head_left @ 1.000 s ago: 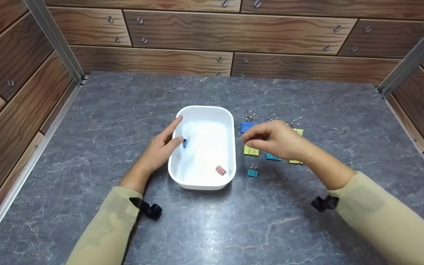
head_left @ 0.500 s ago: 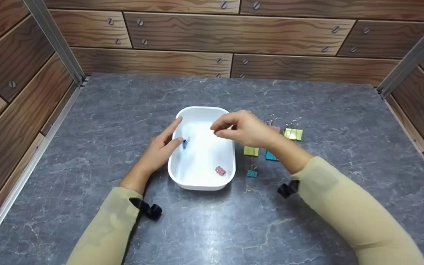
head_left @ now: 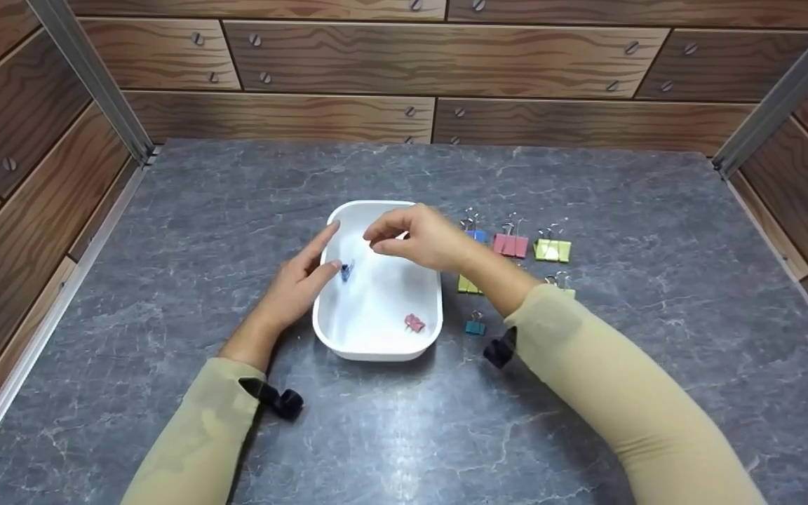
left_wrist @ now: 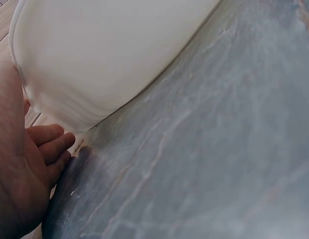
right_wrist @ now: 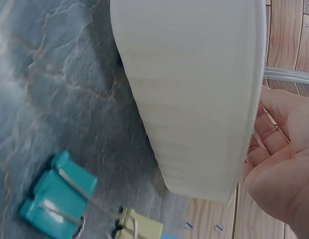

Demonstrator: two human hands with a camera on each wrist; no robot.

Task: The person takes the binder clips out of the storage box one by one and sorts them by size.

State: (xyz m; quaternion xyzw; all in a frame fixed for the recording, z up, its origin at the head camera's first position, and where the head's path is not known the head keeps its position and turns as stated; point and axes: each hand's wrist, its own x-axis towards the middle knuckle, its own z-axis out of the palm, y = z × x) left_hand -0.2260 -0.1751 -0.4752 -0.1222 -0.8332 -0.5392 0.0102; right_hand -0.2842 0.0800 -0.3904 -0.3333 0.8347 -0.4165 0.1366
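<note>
A white plastic box [head_left: 377, 354] stands on the table. My left hand [head_left: 293, 286] rests against its left side, index fingertip and thumb at the rim; in the left wrist view the other fingers lie loosely beside the wall. Over the far part of the box is my right hand [head_left: 421, 238], its fingers bent toward the thumb. I cannot tell whether anything is between those fingertips. Inside the box lie a small blue binder clip [head_left: 346, 272] near the left wall and a small pink binder clip [head_left: 414, 322] near the front right corner.
Right of the box lie more binder clips: a blue one [head_left: 475, 236], a pink one [head_left: 510, 245], yellow ones including one at the far right [head_left: 553, 250], and a small teal one [head_left: 475, 327]. A larger teal clip [right_wrist: 60, 196] is hidden by my right arm in the head view.
My right hand has moved left from above the binder clips to over the box. The left hand has stayed at the box's rim, and both clips inside lie as before.
</note>
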